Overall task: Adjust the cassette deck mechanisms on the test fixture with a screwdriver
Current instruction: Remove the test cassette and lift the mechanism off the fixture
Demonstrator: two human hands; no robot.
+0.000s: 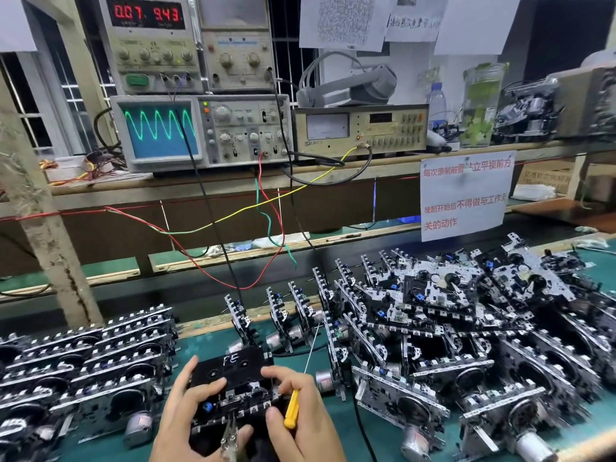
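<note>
A cassette deck mechanism [233, 403] sits at the bottom centre with a black cassette [231, 366] marked "FE" loaded in it. My left hand [186, 418] grips the mechanism's left side, fingers on the cassette edge and thumb at the front. My right hand [298, 418] holds its right side, index finger on the cassette. A yellow-handled screwdriver [292, 410] is tucked between that hand's fingers, its thin shaft [311, 348] pointing up and away. A metal clip [229, 435] with wires hangs on the mechanism's front edge.
Rows of mechanisms [83, 365] lie at the left, and a large pile [450, 328] fills the right of the green mat [206, 345]. On the shelf behind stand an oscilloscope [160, 131] showing a sine wave, a power supply [150, 45] and a meter [360, 128]. Coloured wires [266, 211] hang down.
</note>
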